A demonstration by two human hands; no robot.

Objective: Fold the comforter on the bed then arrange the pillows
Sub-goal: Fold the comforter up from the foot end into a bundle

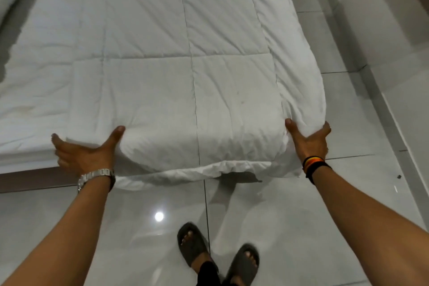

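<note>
Both hands on the near edge of the white comforter [176, 58], which lies flat over the bed [25, 170] w/ its near hem drooping off the bed end toward the tiled floor [348, 193]. Left hand [86, 153], metal watch [96, 175] at wrist: thumb on top of the fabric, fingers spread wide and apart, pressing/cupping the edge, not clamped; right hand [310, 140], striped wristbands [313, 163]: thumb on top, fingers wrapped round the near-right corner, gripping it. Comforter runs fwd from and between both hands; sandalled feet [218, 255] on floor behind them, pillows not in view.
</note>
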